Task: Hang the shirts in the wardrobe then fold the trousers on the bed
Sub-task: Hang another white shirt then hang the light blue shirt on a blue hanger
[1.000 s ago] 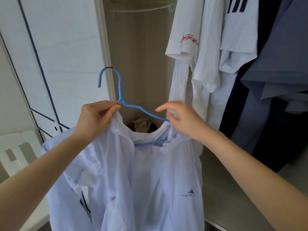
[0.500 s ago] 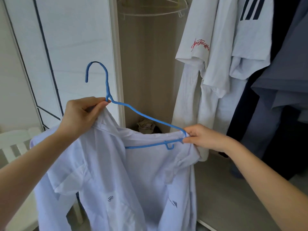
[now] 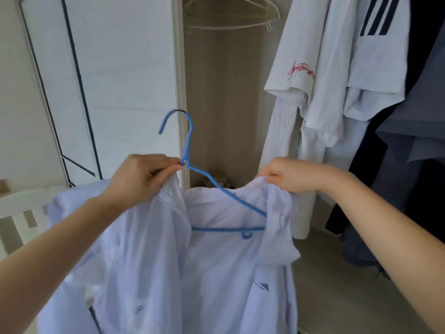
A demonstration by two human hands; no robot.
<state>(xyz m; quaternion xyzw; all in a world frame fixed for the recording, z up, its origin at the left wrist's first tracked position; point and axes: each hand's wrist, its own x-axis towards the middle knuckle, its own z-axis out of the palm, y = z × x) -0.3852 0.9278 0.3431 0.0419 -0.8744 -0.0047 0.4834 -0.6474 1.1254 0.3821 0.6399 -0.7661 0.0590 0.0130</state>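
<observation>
I am pinching the blue hanger [image 3: 216,229] at its neck, together with the collar of the white shirt [image 3: 192,273], in my left hand [image 3: 139,174]. My right hand [image 3: 289,175] is gripping the other shoulder's fabric in curled fingers [image 3: 269,175]. The hanger's end is sitting under the cloth just below them, and the shirt is draping beneath both hands. Beyond the fingers the wardrobe [image 3: 228,104] is standing open. If I release before that shoulder is seated, I judge it is likely to slide down the sloping wire and drag the shirt off.
</observation>
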